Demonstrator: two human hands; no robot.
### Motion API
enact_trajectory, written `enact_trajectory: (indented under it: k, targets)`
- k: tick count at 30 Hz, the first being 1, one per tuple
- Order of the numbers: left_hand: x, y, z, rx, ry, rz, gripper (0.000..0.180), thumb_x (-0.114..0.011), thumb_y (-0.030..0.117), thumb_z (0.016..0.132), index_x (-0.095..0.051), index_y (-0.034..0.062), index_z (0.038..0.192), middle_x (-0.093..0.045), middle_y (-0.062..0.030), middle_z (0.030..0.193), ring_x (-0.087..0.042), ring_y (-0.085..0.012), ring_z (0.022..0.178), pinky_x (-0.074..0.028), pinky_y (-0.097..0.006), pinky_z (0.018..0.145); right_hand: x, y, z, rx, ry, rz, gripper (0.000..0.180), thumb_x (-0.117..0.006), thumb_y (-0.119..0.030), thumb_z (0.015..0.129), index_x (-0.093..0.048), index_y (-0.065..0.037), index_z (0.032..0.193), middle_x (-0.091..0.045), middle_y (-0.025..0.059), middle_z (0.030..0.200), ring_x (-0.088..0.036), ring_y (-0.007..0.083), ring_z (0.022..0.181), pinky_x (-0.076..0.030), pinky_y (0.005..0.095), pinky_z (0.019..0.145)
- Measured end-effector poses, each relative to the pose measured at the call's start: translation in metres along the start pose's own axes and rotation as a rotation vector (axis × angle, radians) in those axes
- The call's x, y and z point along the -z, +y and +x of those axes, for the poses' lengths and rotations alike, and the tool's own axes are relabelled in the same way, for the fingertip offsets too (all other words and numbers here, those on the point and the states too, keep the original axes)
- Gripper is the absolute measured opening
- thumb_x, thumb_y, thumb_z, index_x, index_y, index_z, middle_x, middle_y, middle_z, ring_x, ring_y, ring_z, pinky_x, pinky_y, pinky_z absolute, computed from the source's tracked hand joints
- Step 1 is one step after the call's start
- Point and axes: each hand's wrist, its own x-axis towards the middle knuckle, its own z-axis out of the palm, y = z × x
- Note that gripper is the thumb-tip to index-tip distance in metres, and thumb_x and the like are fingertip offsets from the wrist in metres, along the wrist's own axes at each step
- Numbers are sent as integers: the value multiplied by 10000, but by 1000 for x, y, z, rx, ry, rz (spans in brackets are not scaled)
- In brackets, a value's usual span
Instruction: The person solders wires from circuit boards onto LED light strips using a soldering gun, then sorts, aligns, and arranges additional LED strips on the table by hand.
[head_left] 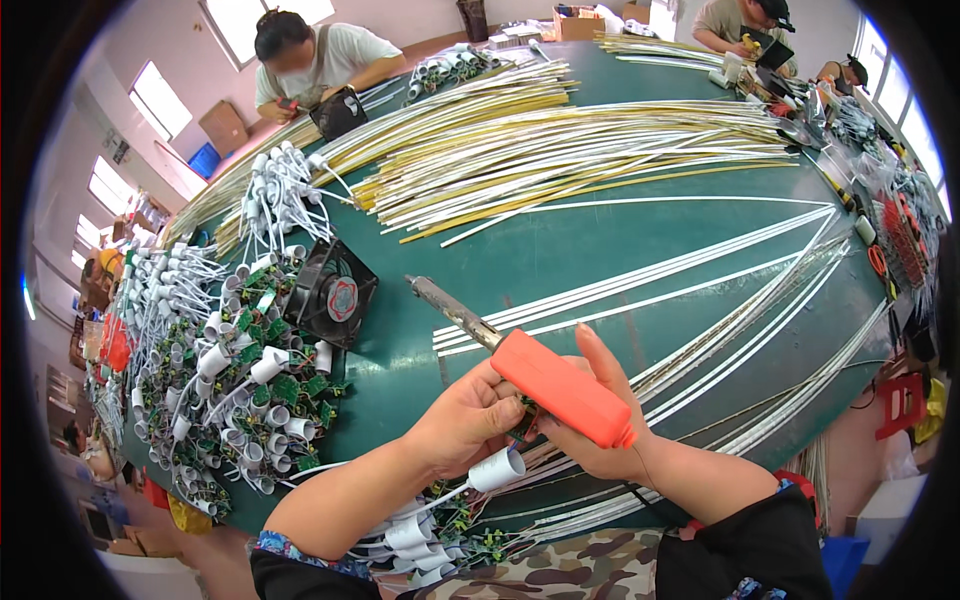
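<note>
My right hand [600,440] is closed around the orange handle of a soldering iron [565,388], whose metal barrel points up and left over the table. Beside it, the fingers of my left hand [462,418] pinch a small green circuit board [523,425], mostly hidden by the fingers and the handle. Just below hangs a white plastic cylinder [497,470] with a white cable; whether it joins this board I cannot tell. More white cylinders with boards [415,535] lie against my camouflage apron [590,568].
A black fan [332,295] stands on the green table [450,262], beside a heap of white cylinders and circuit boards [240,385]. Long white and yellow strips [560,150] cover the far side, with more strips [640,275] at right. Two co-workers [320,60] sit across the table.
</note>
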Motion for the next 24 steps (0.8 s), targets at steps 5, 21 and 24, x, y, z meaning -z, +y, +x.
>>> enact_trajectory:
  k: [5,21,24]
  targets:
    - [-7,-5,2,12,115,50,387,-689,273,930,-507,88,1218,-613,-34,1070,-597,-115,915,-491,-270,755,4,5,5,266,34,-194,853,-791,-102,754,-316,-25,1458,-676,157,1053,-671,331,963,-528,416,841]
    - [0,-22,-1,-32,293,242,250,-538,314,1022,-563,67,1046,-574,-37,972,-552,-90,875,-490,-278,752,6,-9,14,394,-115,-324,579,-746,-62,703,-563,-60,1253,-674,91,973,-652,292,883,-520,395,782]
    - [-3,-18,0,35,268,216,375,-486,423,1030,-567,58,1060,-561,-32,959,-545,-99,832,-493,-292,737,7,-7,14,423,-157,-344,554,-719,-52,716,-570,-71,1250,-669,76,961,-647,276,857,-514,393,754]
